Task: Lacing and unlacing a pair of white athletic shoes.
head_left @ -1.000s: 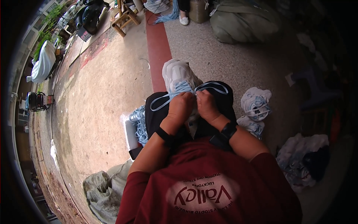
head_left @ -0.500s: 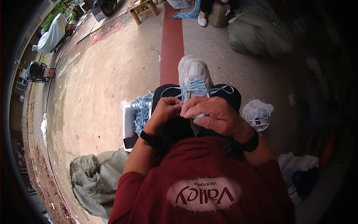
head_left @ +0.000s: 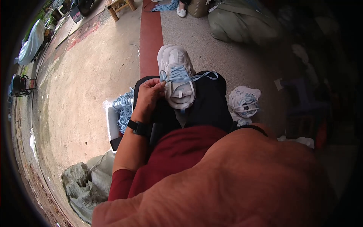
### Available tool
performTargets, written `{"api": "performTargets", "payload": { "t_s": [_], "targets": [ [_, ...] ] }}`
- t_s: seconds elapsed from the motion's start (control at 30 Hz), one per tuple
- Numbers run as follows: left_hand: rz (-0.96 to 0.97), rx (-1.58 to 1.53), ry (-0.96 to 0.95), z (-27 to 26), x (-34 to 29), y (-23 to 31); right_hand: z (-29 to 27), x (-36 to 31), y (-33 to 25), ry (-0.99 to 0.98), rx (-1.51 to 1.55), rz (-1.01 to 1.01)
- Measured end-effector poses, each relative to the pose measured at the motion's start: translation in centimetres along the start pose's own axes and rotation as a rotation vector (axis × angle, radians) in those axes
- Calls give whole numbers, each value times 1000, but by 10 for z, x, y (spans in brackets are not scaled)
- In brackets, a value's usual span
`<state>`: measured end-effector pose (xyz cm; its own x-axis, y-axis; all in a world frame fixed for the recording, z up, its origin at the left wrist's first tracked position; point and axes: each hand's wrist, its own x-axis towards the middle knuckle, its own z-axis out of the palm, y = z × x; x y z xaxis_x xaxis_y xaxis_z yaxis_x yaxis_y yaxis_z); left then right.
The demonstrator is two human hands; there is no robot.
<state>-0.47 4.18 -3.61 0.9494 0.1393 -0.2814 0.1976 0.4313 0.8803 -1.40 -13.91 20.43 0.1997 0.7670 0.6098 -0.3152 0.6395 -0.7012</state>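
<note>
A white sneaker [head_left: 173, 55] rests on my lap with its toe pointing away from me and its opening toward me. Light blue laces [head_left: 179, 73] cross its front, and a loose end loops out over my right thigh. At the shoe's left side, my left hand [head_left: 150, 92] pinches the blue lace between thumb and fingertips. My right hand [head_left: 223, 185] is lifted very close to the camera and fills the lower right. Only its back and wrist show; its fingers are hidden, so whatever they may hold cannot be seen.
A white box [head_left: 112, 125] of tangled blue laces [head_left: 124, 108] stands at my left. More white shoes with laces [head_left: 245, 101] lie at my right. A grey-green sack [head_left: 85, 185] sits low left, and a dark green sack [head_left: 242, 22] beyond. A wooden stool [head_left: 120, 7] stands far ahead.
My right hand has left the shoe and come up toward the camera. My left hand stays at the shoe's left side. The whole view has shifted, uncovering the shoe's opening.
</note>
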Motion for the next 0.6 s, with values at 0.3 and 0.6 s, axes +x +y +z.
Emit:
{"api": "performTargets", "payload": {
  "t_s": [0.3, 0.6],
  "targets": [
    [69, -60, 138, 8, -1, -11, -9, -7, -9, -161, 3, 138],
    [207, 90, 184, 3, 0, -13, -82, -53, 52, 315, -431, 446]
  ]
}}
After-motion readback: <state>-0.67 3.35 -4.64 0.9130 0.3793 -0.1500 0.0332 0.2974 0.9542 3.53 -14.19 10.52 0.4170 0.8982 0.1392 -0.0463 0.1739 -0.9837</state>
